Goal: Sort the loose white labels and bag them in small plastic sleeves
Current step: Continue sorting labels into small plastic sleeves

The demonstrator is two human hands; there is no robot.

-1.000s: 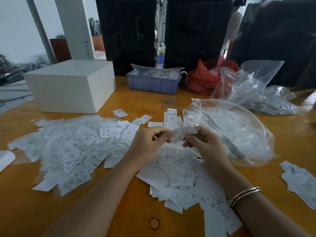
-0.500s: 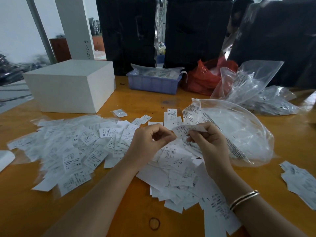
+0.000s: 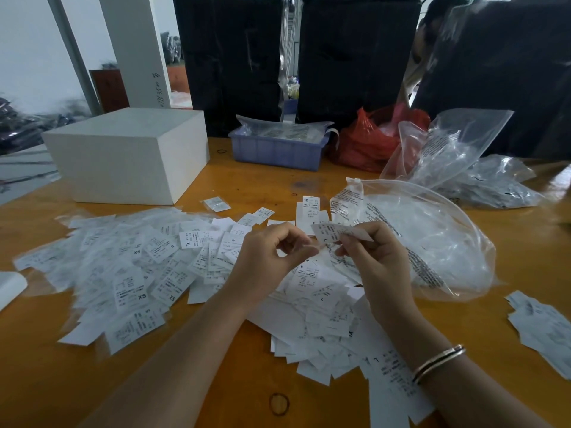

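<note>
Two hands over the label heap (image 3: 160,267): right (image 3: 375,257) pinching one label (image 3: 335,233), left (image 3: 272,257) curled, hold unclear; white box (image 3: 129,156) behind.

Single head-worn wide-angle view, looking forward and down from close above the orange wooden table (image 3: 253,186); forearms entering from the bottom edge, far table edge and dark hanging bags (image 3: 228,57) up top.

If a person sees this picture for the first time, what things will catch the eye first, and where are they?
First, the wide spread of white labels covering the left and middle of the orange table. Next, at the centre, the right hand pinches a label above the pile, with the left hand close beside it. Behind them to the right lies a big clear bag, and a white box stands at the far left.
</note>
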